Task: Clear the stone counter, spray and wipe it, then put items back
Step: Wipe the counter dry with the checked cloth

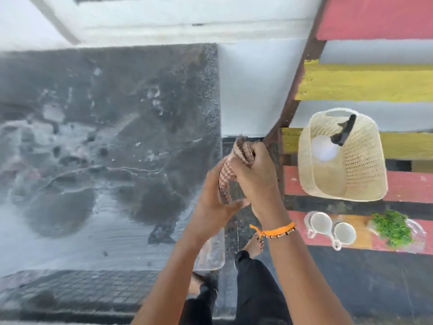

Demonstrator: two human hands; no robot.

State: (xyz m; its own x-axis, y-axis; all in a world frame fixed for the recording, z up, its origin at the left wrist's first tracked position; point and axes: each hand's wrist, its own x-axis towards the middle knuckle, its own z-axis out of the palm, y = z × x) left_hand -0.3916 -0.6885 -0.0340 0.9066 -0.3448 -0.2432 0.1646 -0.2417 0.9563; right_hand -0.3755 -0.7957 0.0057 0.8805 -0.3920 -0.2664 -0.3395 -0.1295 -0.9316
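Both hands hold a checked cloth (230,170) between them, just past the right edge of the stone table (105,141). The right hand (254,177) has its grip clamped on the upper part of the cloth, fingers curled round the bunched, twisted fabric, which sticks out above the knuckles. An orange thread band with beads (274,231) circles that wrist. The left hand (215,200) sits just below and to the left, its grip closed on the lower end of the cloth, thumb stretched across under the right hand.

Below the grip, the person's bare feet and dark trousers show on the floor.

To the left of the grip, the dark table surface is wet, with pooled water, streaks and pale foamy patches across it. A clear plastic item (210,256) lies at the table's near right corner, below the left forearm; what it is cannot be told.

To the right of the grip stand steps painted red and yellow (365,83). On them, near the hands, a cream woven-look basket (360,174) holds a white spray bottle with a black trigger head (328,146). Lower right of the grip, two white cups (330,227) rest side by side, with a bunch of green leaves in a clear bag (393,227) just beyond them.
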